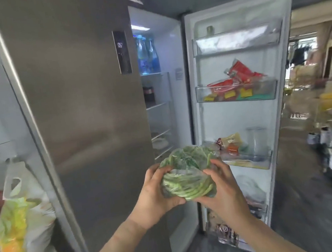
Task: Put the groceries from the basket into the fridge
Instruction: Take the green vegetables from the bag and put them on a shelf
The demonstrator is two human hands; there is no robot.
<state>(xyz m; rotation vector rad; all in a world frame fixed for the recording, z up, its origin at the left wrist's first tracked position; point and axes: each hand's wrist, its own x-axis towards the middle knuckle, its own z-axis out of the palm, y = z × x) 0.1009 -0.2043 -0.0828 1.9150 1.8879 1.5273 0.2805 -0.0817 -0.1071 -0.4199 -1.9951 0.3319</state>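
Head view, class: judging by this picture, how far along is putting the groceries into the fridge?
Done: the fridge's right door stands open. In hand: both hands, left and right, grip a clear plastic bag of green leafy vegetables before the opening. Left: shelving it, perhaps also the white plastic bag of produce on the counter.

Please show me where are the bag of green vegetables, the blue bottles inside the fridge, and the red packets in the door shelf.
bag of green vegetables [186,178]: head view, on the curved stems held between both hands.
blue bottles [147,53]: head view, on the bottle bodies, top inner shelf.
red packets [237,75]: head view, on the upright packet in the door shelf.
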